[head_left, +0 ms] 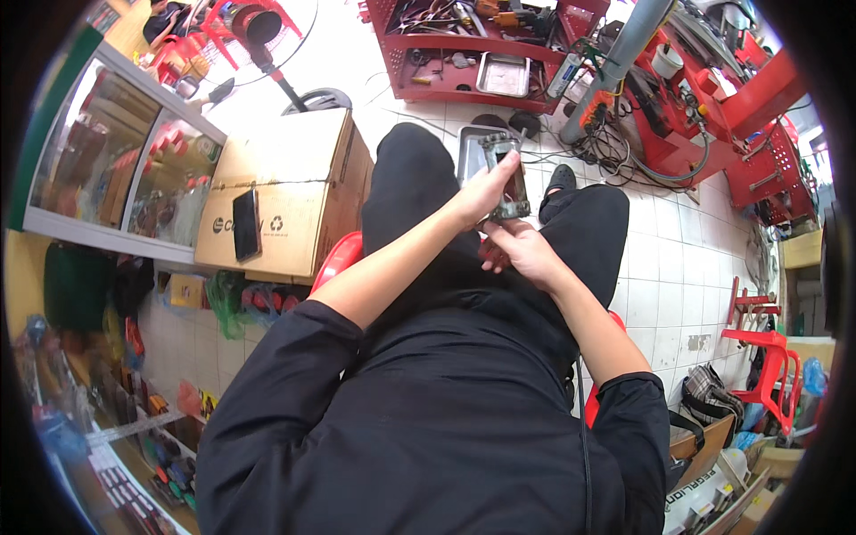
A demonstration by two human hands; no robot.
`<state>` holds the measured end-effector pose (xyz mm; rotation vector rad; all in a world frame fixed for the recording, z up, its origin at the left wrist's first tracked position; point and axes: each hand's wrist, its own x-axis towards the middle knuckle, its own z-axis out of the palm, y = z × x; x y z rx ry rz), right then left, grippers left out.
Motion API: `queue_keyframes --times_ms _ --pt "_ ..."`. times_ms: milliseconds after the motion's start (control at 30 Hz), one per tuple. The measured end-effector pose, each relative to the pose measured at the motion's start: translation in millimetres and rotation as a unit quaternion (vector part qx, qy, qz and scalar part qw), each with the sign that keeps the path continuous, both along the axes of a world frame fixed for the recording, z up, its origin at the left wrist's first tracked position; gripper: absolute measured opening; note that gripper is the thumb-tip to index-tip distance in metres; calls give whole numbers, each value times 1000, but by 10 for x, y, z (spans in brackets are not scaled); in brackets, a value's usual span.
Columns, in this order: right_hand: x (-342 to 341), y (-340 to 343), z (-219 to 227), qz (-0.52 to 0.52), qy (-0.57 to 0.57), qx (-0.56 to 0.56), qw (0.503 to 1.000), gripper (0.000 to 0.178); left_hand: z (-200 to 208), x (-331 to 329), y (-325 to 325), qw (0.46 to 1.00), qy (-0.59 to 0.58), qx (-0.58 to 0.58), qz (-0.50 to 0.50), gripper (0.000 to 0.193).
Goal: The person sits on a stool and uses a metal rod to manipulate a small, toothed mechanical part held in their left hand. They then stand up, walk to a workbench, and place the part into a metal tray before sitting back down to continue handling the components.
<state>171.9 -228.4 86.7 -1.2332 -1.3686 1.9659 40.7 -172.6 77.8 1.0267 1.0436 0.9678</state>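
Between my spread knees, my left hand (482, 191) grips a dark, greasy metal part (512, 208) shaped like an open frame. Its thumb lies along the part's face, and the other fingers are hidden behind it. Just below, my right hand (526, 252) is closed, with fingers curled and thumb near the part's lower end. Whatever those fingers pinch, if anything, is too small to make out. On the floor beyond the part lies a shallow metal tray (465, 159), partly covered by the part and my left hand.
A cardboard box (290, 152) at left bears a phone (247, 225), beside a glass-fronted cabinet (125, 147). Ahead stands a red tool cart (428, 89) with tools. Cables (611, 156) lie around a grey post (615, 71) near red machinery at right. A red plastic stool (767, 370) stands farther right.
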Motion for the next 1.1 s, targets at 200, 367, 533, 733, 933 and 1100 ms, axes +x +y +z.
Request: queue_keyframes --times_ms 200,367,533,733,933,1100 --pt "189 -130 -138 -7 -7 -34 999 26 65 -154 -282 985 -92 18 -144 50" --pt "727 181 88 -54 -47 75 995 23 -98 -107 -90 994 -17 90 -65 31" --pt "958 641 416 -126 -122 225 958 18 -321 -350 214 998 -21 9 -50 41" --pt "865 834 1214 -124 -56 320 937 18 -179 -314 196 977 -203 -57 -37 63" --pt "652 686 1315 -194 24 380 904 21 -397 -293 126 993 -93 70 -23 37" --pt "616 482 1458 -231 72 434 868 23 -352 -64 -63 979 -52 195 -32 45"
